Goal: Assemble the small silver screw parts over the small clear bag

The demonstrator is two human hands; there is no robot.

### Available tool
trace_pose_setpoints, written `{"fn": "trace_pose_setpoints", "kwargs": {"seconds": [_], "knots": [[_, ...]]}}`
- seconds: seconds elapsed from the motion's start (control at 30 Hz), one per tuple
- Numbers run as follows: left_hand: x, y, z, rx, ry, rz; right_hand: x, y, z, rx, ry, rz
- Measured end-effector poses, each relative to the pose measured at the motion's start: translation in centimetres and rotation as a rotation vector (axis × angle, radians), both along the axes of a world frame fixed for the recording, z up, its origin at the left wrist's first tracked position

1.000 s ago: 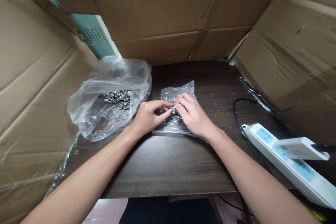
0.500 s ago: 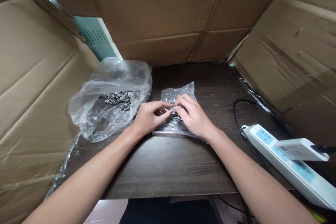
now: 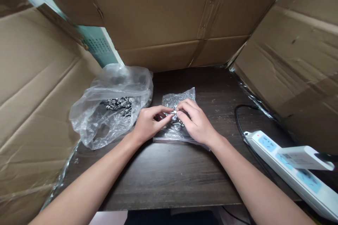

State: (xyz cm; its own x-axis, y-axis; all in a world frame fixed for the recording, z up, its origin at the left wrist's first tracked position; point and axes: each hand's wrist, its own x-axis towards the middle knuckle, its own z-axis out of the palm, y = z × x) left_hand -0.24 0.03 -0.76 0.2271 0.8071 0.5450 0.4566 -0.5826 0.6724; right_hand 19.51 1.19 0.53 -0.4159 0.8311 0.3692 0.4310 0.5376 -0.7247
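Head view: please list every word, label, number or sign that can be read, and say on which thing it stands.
No text can be read in this view.
White adapter on the power strip: a grey printed label, too blurred to read.
Teal panel behind the cardboard: rows of small dark marks, too small to read.
Cardboard walls: no print in view.
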Motion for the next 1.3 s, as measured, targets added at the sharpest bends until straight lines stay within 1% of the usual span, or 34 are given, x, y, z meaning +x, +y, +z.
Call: {"fn": "trace_pose_setpoints", "kwargs": {"seconds": [0.13,0.27,0.43,0.67,0.77,0.9,1.1,1.3], "knots": [[0.15,-0.11,0.08,0.015,0.004,-0.014,-0.15,0.11,-0.20,-0.007,-0.013,0.026],[0.28,-0.18,0.12,0.024,0.004,-0.026,-0.23,0.20,-0.38,-0.006,-0.033,0.022],[0.23,-0.13,0.02,0.004,0.001,-0.006,-0.08,0.09,-0.27,-0.020,-0.013,0.001],[0.28,-0.13,0.04,-0.014,0.023,-0.033,-0.15,0.27,-0.66,0.002,-0.035,0.023],[0.24,-0.06,-0.04,-0.031,-0.002,-0.020,-0.17,0.24,-0.55,-0.001,-0.051,0.005],[0.23,0.01,-0.13,-0.035,-0.036,-0.018,-0.11,0.14,-0.27,-0.013,-0.014,-0.008],[0.23,-0.01,-0.18,-0.027,-0.002,-0.031,-0.11,0.26,-0.53,-0.022,-0.021,0.025],[0.25,0.05,-0.19,-0.033,-0.011,-0.023,0.03,0.16,-0.20,-0.025,-0.022,0.000]]}}
